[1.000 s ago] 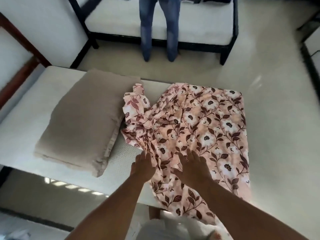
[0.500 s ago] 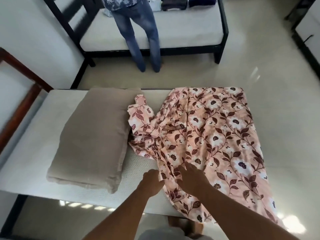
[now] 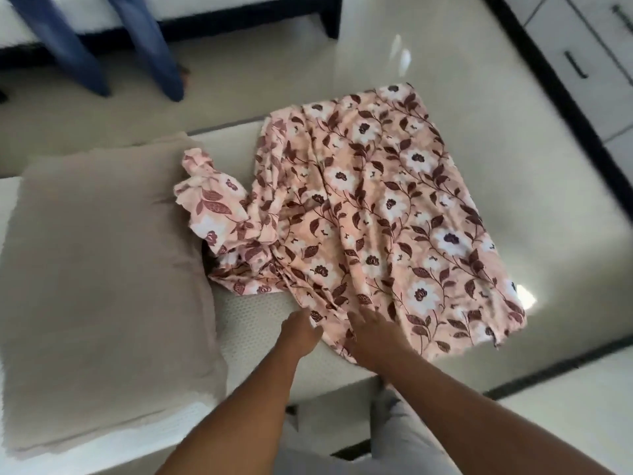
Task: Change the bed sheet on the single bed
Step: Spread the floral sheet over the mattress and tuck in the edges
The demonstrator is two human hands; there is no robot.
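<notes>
bare mattress (image 3: 253,323) | floral sheet (image 3: 370,214) beside pillow (image 3: 102,269); left hand (image 3: 298,332), right hand (image 3: 373,334) fingers straight, touching sheet

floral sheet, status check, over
Left hand and right hand open on pink floral bed sheet, bunched on white mattress. Beige pillow alongside.

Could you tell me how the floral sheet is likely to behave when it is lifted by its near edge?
The sheet lies in soft folds and bunches up by the pillow, so it will probably hang limp and trail. It looks thin, so likely light. Only both hands' fingers reach its near edge, so it may slide on the mattress.
</notes>
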